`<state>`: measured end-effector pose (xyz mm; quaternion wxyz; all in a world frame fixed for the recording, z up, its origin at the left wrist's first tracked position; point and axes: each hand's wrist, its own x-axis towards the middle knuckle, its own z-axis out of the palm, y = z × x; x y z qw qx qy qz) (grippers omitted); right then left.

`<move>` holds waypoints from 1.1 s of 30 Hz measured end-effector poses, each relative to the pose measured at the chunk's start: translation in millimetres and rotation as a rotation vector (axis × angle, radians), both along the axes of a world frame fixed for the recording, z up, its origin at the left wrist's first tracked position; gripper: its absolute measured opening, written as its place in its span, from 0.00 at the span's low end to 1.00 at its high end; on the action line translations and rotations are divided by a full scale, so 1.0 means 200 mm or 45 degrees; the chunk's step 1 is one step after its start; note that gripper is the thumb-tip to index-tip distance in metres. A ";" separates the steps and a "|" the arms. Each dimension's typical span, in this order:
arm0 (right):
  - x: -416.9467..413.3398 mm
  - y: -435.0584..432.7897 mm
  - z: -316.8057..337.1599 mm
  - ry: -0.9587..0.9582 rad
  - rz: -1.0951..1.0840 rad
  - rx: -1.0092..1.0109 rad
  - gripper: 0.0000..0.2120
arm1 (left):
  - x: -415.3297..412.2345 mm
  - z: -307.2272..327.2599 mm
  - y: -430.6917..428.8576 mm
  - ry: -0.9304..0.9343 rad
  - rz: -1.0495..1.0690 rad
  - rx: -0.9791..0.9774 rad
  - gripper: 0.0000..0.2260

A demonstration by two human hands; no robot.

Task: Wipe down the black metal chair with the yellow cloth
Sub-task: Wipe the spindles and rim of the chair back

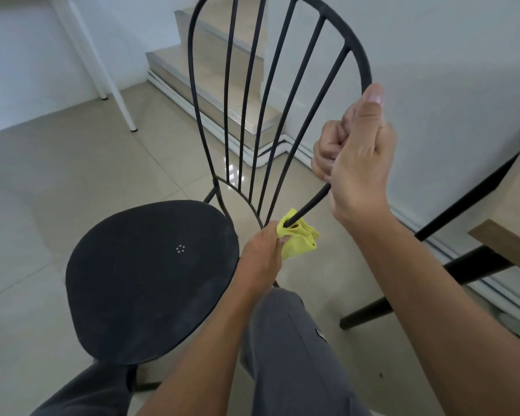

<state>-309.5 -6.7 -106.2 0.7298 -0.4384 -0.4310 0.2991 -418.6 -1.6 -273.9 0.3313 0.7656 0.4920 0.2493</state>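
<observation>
The black metal chair (150, 277) stands in front of me, its round seat at the lower left and its tall barred backrest rising to the top of the view. My right hand (354, 151) is closed around the right outer bar of the backrest, thumb up along it. Lower down, my left hand (261, 253) grips the yellow cloth (299, 238), which is bunched around the same bar just above where it meets the seat. The cloth hides that stretch of bar.
A wooden table with dark legs (463, 265) stands close at the right. Tiled steps (222, 94) rise behind the chair. White furniture legs (114, 94) stand at the back left. My grey-trousered legs (291, 355) are beside the seat.
</observation>
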 end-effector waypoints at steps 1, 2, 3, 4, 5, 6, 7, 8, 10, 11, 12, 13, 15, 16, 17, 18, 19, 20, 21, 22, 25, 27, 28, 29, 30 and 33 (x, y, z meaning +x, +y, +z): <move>0.00 0.00 0.00 0.002 -0.004 0.004 0.21 | 0.01 0.01 0.00 -0.030 -0.006 0.026 0.09; 0.00 0.01 0.00 0.003 -0.001 -0.002 0.21 | 0.02 0.02 -0.01 -0.049 0.005 0.036 0.09; -0.01 0.00 0.00 -0.001 0.006 -0.009 0.22 | 0.03 0.01 -0.01 -0.052 0.025 0.004 0.09; -0.01 0.00 0.00 0.002 0.014 -0.010 0.22 | 0.02 0.00 -0.02 -0.037 0.039 -0.049 0.09; -0.01 0.01 0.01 0.008 0.020 -0.002 0.23 | 0.02 0.00 -0.02 -0.006 0.035 -0.095 0.09; 0.00 0.01 0.00 0.011 0.029 -0.006 0.23 | 0.02 0.00 -0.02 0.030 0.026 -0.130 0.09; 0.01 0.01 0.01 0.004 0.034 -0.008 0.24 | 0.02 0.01 -0.01 0.050 0.028 -0.145 0.09; 0.01 0.00 0.01 0.003 0.033 -0.007 0.24 | 0.02 0.02 0.00 0.054 0.030 -0.146 0.09; 0.00 0.00 0.01 0.011 0.020 0.002 0.23 | 0.04 0.05 0.00 0.026 0.030 -0.098 0.07; 0.00 0.00 0.01 0.011 0.013 -0.009 0.23 | 0.05 0.04 -0.01 0.001 0.038 -0.088 0.05; 0.00 0.00 0.01 0.007 0.014 -0.021 0.23 | 0.05 0.03 -0.02 -0.031 0.061 -0.114 0.04; -0.01 0.00 0.01 0.009 0.018 -0.020 0.23 | 0.05 0.01 -0.03 -0.055 0.082 -0.148 0.03; 0.00 0.00 0.01 0.032 0.025 -0.012 0.24 | 0.04 -0.02 -0.03 -0.030 0.087 -0.214 0.03; 0.01 0.01 0.01 0.037 0.032 -0.016 0.24 | 0.04 -0.03 -0.02 -0.016 0.093 -0.223 0.03; 0.01 0.00 0.01 0.038 0.035 -0.019 0.25 | 0.04 -0.04 -0.02 -0.023 0.096 -0.222 0.03; 0.01 0.00 0.01 0.042 0.038 -0.021 0.25 | 0.04 -0.03 -0.02 -0.043 0.095 -0.209 0.04; 0.00 0.00 0.01 0.044 0.033 -0.012 0.25 | 0.04 -0.02 -0.03 -0.062 0.092 -0.177 0.04; 0.00 0.01 0.01 0.039 0.026 0.000 0.24 | 0.05 -0.01 -0.03 -0.076 0.091 -0.144 0.04; 0.00 0.01 0.01 0.029 0.029 -0.002 0.24 | 0.06 -0.02 -0.03 -0.092 0.104 -0.128 0.03; 0.00 0.00 0.01 0.015 0.036 -0.006 0.23 | 0.06 -0.04 -0.03 -0.112 0.120 -0.144 0.02; 0.01 0.01 0.01 0.023 0.054 0.007 0.25 | 0.04 -0.07 -0.03 -0.107 0.105 -0.223 0.02; 0.02 0.00 0.01 0.012 0.054 0.011 0.26 | 0.05 -0.05 -0.04 -0.133 0.097 -0.194 0.04; 0.01 0.00 0.01 0.012 0.052 0.021 0.25 | 0.05 -0.03 -0.04 -0.150 0.100 -0.168 0.04; 0.00 0.00 0.00 0.011 0.040 0.030 0.24 | 0.06 0.00 -0.04 -0.147 0.095 -0.127 0.04; 0.00 0.01 0.00 0.004 0.029 0.028 0.24 | 0.07 0.01 -0.04 -0.154 0.094 -0.087 0.04; 0.00 0.01 0.02 -0.009 0.045 0.025 0.24 | 0.05 -0.04 -0.03 -0.098 0.114 -0.162 0.02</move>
